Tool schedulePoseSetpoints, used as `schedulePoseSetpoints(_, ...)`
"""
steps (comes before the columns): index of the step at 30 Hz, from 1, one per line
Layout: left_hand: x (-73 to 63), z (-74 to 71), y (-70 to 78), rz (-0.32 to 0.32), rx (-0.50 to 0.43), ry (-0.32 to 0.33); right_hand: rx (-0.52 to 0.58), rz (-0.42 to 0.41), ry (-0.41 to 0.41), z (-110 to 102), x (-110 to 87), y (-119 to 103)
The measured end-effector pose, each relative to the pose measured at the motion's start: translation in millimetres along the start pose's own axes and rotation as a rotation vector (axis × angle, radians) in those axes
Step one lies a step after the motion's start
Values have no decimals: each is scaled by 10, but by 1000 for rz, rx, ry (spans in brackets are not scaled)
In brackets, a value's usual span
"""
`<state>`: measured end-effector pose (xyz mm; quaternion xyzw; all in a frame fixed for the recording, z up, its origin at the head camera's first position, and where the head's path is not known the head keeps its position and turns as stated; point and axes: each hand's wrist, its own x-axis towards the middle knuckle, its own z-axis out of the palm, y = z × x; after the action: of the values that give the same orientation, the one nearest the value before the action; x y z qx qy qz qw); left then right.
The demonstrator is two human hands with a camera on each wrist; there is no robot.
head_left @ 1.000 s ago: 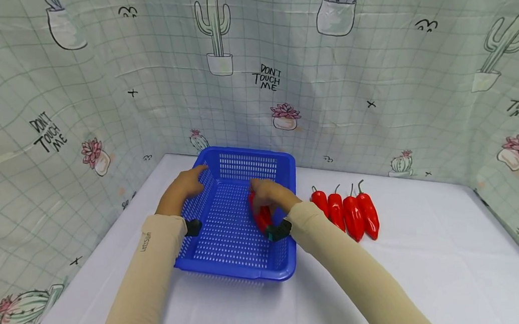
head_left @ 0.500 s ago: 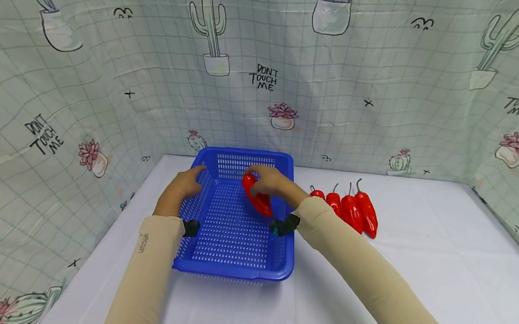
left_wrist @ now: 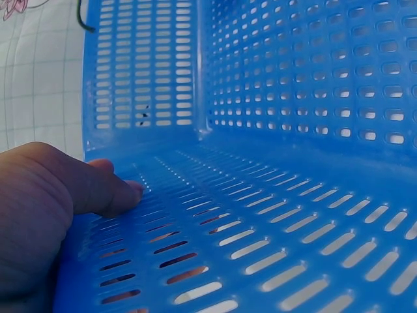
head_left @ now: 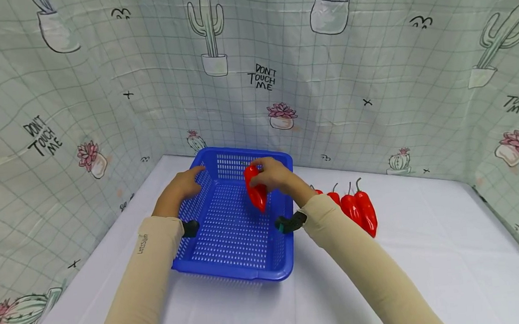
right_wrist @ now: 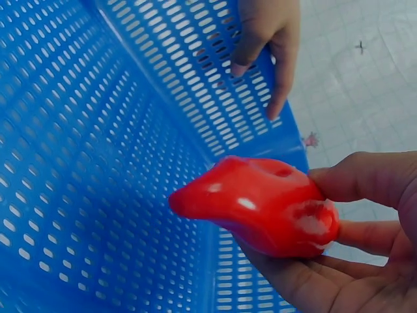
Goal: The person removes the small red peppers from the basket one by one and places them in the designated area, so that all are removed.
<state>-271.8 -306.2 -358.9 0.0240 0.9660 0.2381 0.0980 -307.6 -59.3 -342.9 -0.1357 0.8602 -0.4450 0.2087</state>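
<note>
A blue slotted plastic basket [head_left: 217, 270] stands on the white table. My left hand [head_left: 182, 186] grips its left wall; in the left wrist view the thumb [left_wrist: 111, 192] lies inside while fingers show through the slots from outside. Over the basket's far right part, my right hand [head_left: 276, 173] holds a glossy red chili pepper [head_left: 256, 195] between thumb and fingers near its stem end. Its tip points down into the basket, apart from the floor. The right wrist view shows the pepper [right_wrist: 254, 202] from close up, its tip toward the left.
Several more red chili peppers [head_left: 365, 212] lie side by side on the table right of the basket, partly hidden by the right sleeve [head_left: 351, 246]. A patterned cloth [head_left: 327, 102] hangs behind the table [head_left: 428, 250] and along its sides.
My right hand has lifted the chili pepper from low in the basket, moving up and toward the far side. The pepper now hangs more upright. My left hand has stayed on the basket wall.
</note>
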Motion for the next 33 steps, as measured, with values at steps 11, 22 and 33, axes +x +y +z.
schedulePoseSetpoints(11,11,9,18,1,6,0,141,-35,-5,-176,-83,-15)
schedulePoseSetpoints(22,-17,-5,27,2,-1,2,158,-29,3,-383,-193,27)
schedulePoseSetpoints(33,1,20,15,-6,-4,4,159,-18,58,-613,-259,193)
